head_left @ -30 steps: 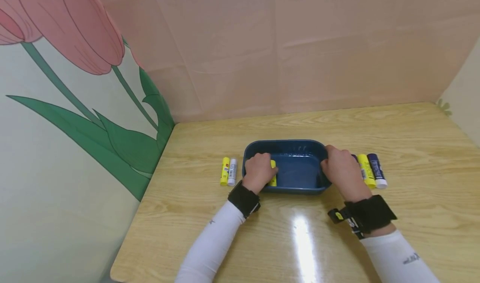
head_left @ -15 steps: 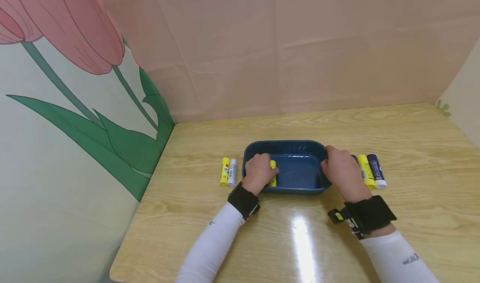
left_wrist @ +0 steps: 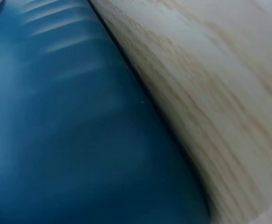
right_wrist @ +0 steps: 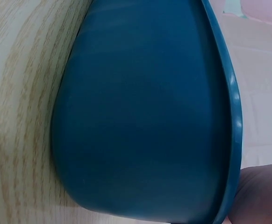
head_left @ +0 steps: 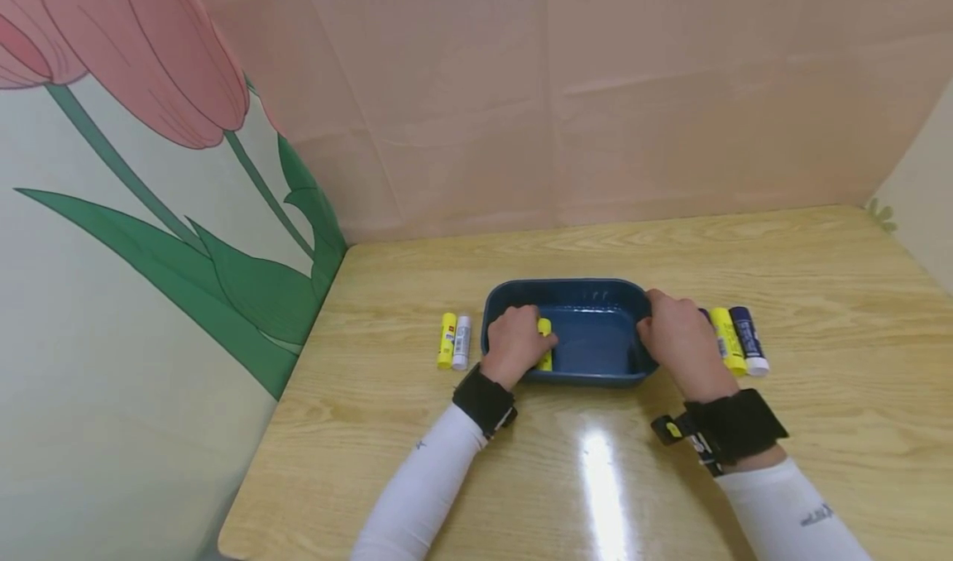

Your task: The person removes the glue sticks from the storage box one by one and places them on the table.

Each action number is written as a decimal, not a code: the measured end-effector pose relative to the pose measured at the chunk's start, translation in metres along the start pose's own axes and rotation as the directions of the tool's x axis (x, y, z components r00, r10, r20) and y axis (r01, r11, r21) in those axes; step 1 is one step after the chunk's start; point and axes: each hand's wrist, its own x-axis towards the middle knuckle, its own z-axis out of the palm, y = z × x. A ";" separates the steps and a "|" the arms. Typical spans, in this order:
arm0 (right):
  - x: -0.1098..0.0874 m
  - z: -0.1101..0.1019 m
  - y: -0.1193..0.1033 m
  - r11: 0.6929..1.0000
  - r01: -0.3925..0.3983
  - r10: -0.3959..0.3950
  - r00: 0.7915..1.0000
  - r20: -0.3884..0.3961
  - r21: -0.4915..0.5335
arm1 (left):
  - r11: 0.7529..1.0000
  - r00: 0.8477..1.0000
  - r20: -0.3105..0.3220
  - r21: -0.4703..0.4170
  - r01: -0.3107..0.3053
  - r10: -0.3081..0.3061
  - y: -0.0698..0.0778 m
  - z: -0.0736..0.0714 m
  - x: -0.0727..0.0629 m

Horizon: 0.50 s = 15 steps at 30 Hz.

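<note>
A dark blue rectangular tray (head_left: 596,354) with rounded corners sits on the wooden table. My left hand (head_left: 515,342) reaches into its left end and holds a yellow glue stick (head_left: 546,361), the thumb lying across it. The other fingers are mostly hidden from above. At the tray's right end, my right hand (head_left: 683,342) grips the rim, thumb inside. The left wrist view is filled by the tray's outer wall (left_wrist: 80,130) and wood grain. In the right wrist view the tray's wall (right_wrist: 140,116) and rim show, with part of my right hand (right_wrist: 262,198) at the rim.
Left of the tray lie a yellow glue stick (head_left: 447,340) and a white one (head_left: 462,342), side by side. Right of it, partly behind my right hand, are a yellow glue stick (head_left: 728,341), a dark blue one with a white end (head_left: 749,341) and another dark one. A draped wall (head_left: 551,106) stands behind.
My left hand and the yellow glue stick in the tray have shifted very slightly right. The right hand and the tray have stayed in place.
</note>
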 end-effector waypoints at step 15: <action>0.000 0.002 0.002 1.000 0.000 0.000 1.000 -0.005 -0.002 | 0.999 1.000 -0.029 -0.048 -0.005 0.004 -0.001 -0.004 -0.002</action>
